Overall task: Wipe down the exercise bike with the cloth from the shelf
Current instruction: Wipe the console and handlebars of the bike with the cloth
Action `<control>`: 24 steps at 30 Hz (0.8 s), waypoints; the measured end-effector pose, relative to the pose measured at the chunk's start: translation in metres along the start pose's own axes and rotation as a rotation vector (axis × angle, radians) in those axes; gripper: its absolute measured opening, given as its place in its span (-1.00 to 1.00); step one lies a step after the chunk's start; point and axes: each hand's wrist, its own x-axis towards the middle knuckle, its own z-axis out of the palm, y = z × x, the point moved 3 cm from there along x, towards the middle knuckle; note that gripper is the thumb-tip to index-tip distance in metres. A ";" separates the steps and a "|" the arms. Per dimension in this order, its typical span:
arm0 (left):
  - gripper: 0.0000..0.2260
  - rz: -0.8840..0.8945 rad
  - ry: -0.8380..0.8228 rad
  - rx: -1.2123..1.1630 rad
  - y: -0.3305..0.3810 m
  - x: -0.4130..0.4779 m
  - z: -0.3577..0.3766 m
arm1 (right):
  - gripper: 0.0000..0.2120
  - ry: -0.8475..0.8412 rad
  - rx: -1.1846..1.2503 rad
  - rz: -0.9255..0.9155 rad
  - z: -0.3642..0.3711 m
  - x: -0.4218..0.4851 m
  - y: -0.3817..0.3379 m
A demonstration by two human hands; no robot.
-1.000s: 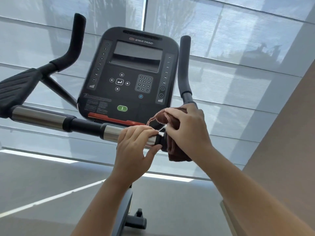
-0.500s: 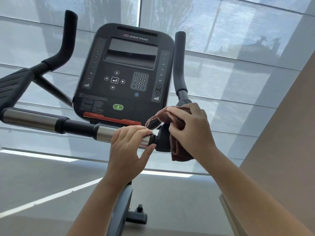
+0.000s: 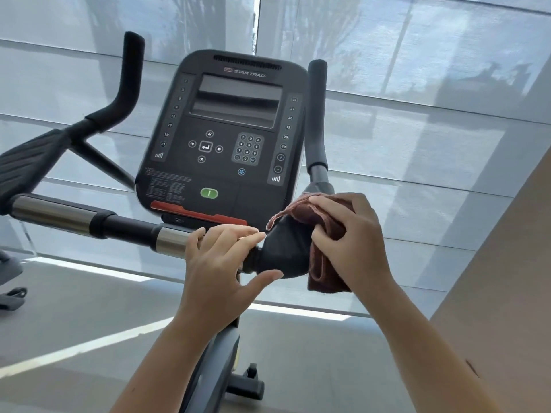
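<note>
The exercise bike's black console (image 3: pixel 226 138) faces me, with its handlebar (image 3: pixel 125 228) running across below it. My left hand (image 3: pixel 220 269) curls over the chrome part of the bar, thumb underneath. Just to its right is the black padded elbow rest (image 3: pixel 283 248). My right hand (image 3: pixel 354 242) grips a folded reddish-brown cloth (image 3: pixel 322 263) and presses it against the right side of that pad. One cloth edge drapes over the top of the pad. The pad's right side is hidden by the cloth.
Upright black grips rise at the left (image 3: pixel 131 73) and right (image 3: pixel 317 114) of the console. The bike's base with a wheel (image 3: pixel 253 380) stands on the grey floor below. A beige wall (image 3: pixel 507 293) is close on the right. Shaded windows fill the background.
My right hand has slid the cloth rightward along the pad, baring more of its black surface. My left hand keeps its hold on the bar.
</note>
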 end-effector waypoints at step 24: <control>-0.55 -0.089 -0.034 -0.083 0.025 0.007 0.012 | -0.62 -0.051 0.192 0.116 0.001 0.054 0.039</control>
